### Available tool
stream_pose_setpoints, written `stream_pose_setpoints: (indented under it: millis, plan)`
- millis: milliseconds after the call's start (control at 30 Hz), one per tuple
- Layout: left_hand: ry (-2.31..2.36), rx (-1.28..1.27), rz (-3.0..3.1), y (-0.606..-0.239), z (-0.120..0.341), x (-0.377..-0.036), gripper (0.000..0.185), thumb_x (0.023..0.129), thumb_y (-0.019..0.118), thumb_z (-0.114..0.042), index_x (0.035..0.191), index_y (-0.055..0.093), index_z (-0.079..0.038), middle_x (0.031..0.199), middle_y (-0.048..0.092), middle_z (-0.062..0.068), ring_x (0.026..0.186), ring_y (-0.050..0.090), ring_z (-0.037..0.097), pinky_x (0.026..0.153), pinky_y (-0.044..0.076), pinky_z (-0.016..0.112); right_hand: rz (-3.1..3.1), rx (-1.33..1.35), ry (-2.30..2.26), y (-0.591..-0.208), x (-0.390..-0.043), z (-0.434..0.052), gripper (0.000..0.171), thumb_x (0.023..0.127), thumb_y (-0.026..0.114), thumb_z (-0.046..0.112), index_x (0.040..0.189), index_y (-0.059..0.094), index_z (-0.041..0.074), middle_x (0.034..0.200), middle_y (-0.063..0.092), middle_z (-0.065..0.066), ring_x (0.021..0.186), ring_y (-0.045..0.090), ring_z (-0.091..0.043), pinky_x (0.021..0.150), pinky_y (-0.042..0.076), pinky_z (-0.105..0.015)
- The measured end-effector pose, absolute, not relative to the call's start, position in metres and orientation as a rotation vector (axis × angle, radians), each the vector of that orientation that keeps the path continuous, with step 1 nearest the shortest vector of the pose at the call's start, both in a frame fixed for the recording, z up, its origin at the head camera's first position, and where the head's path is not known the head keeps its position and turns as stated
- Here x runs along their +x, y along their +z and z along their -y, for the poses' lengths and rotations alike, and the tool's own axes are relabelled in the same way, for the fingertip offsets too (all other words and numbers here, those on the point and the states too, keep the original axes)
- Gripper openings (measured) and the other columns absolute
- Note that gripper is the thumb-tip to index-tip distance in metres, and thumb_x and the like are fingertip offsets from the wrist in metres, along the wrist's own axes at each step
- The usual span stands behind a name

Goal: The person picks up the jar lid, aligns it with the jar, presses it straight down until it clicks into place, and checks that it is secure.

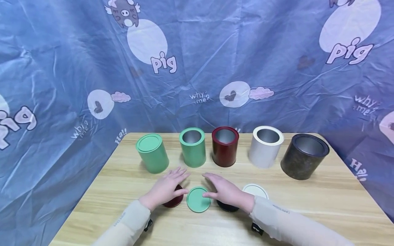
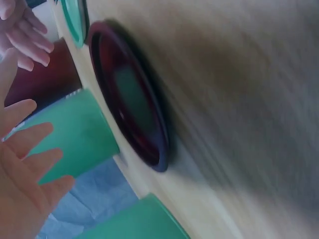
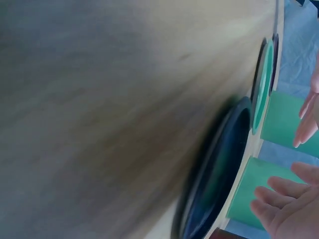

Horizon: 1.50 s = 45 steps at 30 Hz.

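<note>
Both bare hands hover over a row of round can lids on the table. My left hand (image 1: 167,188), palm inward with fingers spread, is above the dark red lid (image 1: 173,204) and holds nothing. The right hand (image 1: 227,190) faces it, fingers extended and empty, partly covering the black lid (image 1: 227,207). Between the hands lies a green lid (image 1: 198,200), flat on the wood. A white lid (image 1: 256,189) lies beyond the right wrist, partly hidden by it. In the left wrist view the dark red lid (image 2: 132,97) appears below the spread fingers.
Along the back of the wooden table (image 1: 101,201) stand a lidded green can (image 1: 156,159), an open green can (image 1: 194,154), an open dark red can (image 1: 224,154), an open white can (image 1: 263,154) and an open black can (image 1: 300,162). A blue printed cloth (image 1: 197,68) hangs behind.
</note>
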State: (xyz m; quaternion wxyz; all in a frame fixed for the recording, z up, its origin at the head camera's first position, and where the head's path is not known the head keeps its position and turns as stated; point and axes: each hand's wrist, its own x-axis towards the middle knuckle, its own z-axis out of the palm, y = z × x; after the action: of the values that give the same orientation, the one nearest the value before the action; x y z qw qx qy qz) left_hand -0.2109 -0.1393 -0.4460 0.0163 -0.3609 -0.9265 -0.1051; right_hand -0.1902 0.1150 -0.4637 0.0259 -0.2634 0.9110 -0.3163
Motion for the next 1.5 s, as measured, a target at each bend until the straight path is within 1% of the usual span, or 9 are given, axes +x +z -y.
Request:
stream_pose_setpoints:
  millis: [233,367,533,700,900,1233,1500]
  plan:
    - [-0.268,-1.149,2.973,-0.45,0.131,-0.203,0.076,0.087,0.063,-0.053,0.145,0.044,-0.007,0.151,0.039,0.017,0.14,0.035,0.041,0.11,0.032,0.06,-2.847,-0.866,-0.881,-0.466,-0.182,-0.121,0.072,0.084,0.074,0.036,0.14,0.046,0.0,0.144,0.046,-0.023,0.135,0.042,-0.04,0.109,0.036,-0.055]
    - [-0.222,-1.179,2.986,-0.454,0.129,-0.201,0.081,0.083,0.064,-0.057,0.145,0.044,-0.01,0.152,0.04,0.016,0.139,0.036,0.041,0.11,0.033,0.059,-2.851,-0.891,-0.858,-0.468,-0.178,-0.123,0.072,0.083,0.074,0.036,0.14,0.047,0.001,0.143,0.046,-0.024,0.134,0.042,-0.042,0.108,0.036,-0.056]
    - [-0.187,-1.217,2.991,-0.457,0.128,-0.199,0.083,0.082,0.063,-0.061,0.146,0.042,-0.012,0.152,0.04,0.015,0.139,0.036,0.04,0.11,0.034,0.059,-2.848,-0.886,-0.833,-0.471,-0.176,-0.123,0.071,0.083,0.074,0.036,0.139,0.048,0.002,0.144,0.045,-0.024,0.134,0.042,-0.041,0.108,0.037,-0.055]
    - [-0.126,-1.228,2.999,-0.457,0.129,-0.197,0.086,0.081,0.064,-0.063,0.147,0.042,-0.013,0.152,0.04,0.015,0.138,0.037,0.042,0.108,0.035,0.06,-2.854,-0.897,-0.783,-0.474,-0.175,-0.124,0.071,0.083,0.074,0.039,0.138,0.05,0.002,0.144,0.046,-0.023,0.134,0.043,-0.04,0.106,0.039,-0.055]
    - [-0.063,-1.232,3.004,-0.454,0.129,-0.196,0.086,0.08,0.065,-0.063,0.146,0.043,-0.013,0.151,0.041,0.016,0.137,0.038,0.041,0.107,0.037,0.059,-2.858,-0.919,-0.74,-0.478,-0.175,-0.125,0.072,0.082,0.074,0.042,0.138,0.05,0.003,0.143,0.046,-0.023,0.134,0.043,-0.04,0.105,0.041,-0.055]
    - [-0.03,-1.243,3.021,-0.455,0.128,-0.196,0.085,0.079,0.066,-0.062,0.145,0.045,-0.012,0.15,0.042,0.016,0.137,0.039,0.04,0.107,0.038,0.058,-2.853,-0.948,-0.651,-0.479,-0.173,-0.126,0.073,0.081,0.074,0.045,0.136,0.051,0.003,0.144,0.045,-0.024,0.135,0.041,-0.042,0.107,0.038,-0.056]
    - [-0.025,-1.275,3.007,-0.455,0.128,-0.196,0.079,0.081,0.067,-0.057,0.142,0.048,-0.01,0.15,0.043,0.016,0.135,0.042,0.04,0.106,0.041,0.054,-2.868,-0.953,-0.575,-0.476,-0.173,-0.125,0.072,0.081,0.074,0.043,0.136,0.051,0.002,0.144,0.044,-0.024,0.135,0.04,-0.043,0.108,0.037,-0.056]
